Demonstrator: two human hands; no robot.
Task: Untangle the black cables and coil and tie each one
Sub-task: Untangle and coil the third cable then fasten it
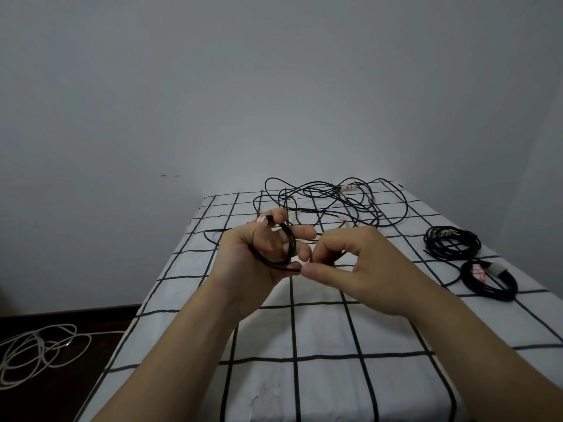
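Note:
My left hand (259,254) is held palm up above the bed with several loops of a black cable (288,248) wound around its fingers; its thumb pins the cable end with a red-and-white tag (261,220). My right hand (359,269) pinches the same cable just right of the loops, between thumb and forefinger. A tangle of loose black cables (332,205) lies at the far end of the bed, with tags among it. Two coiled black cables lie at the right: a far coil (452,242) and a near coil (487,278) with a tag.
The bed has a white sheet with a black grid (320,330); its left edge drops to a dark floor. A pile of white cable (36,351) lies on the floor at the left. A plain wall stands behind the bed.

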